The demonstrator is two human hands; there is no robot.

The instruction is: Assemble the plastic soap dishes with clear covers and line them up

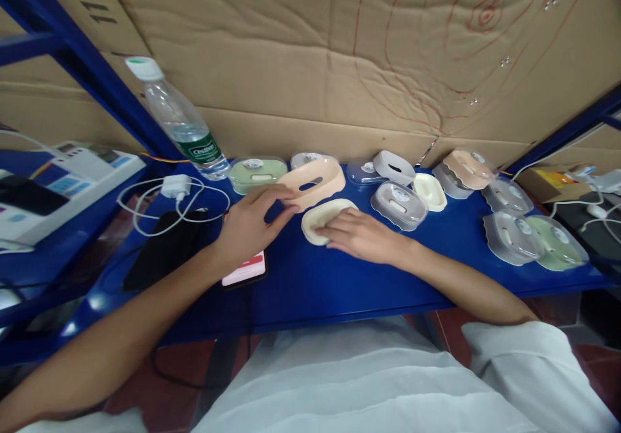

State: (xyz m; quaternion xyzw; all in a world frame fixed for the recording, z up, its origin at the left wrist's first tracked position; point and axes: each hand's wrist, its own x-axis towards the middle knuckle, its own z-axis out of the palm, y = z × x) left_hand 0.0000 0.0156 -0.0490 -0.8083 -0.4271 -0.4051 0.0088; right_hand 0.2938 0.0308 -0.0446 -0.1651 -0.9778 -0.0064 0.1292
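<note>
My left hand [257, 226] pinches the near left end of a peach plastic soap dish base [323, 184] with a slot in its floor, tilted above the blue shelf. Just to its right, my right hand [361, 233] has its fingers in a cream oval soap dish tray [315, 222] and grips its right side; the thumb is mostly hidden. Behind the peach piece stand a green lidded soap dish [257, 173] and a partly covered clear-lidded one [305, 158]. Further right are a grey lidded soap dish [398, 205], a loose cream tray [430, 192] and a pale grey base [394, 166].
Several lidded soap dishes [514, 239] sit at the right, one peach [469, 167]. At the left stand a water bottle [184, 122], a white charger with cable [175, 187] and a power strip [72, 180]. A phone [246, 271] lies below my left wrist. Cardboard [272, 44] walls the back.
</note>
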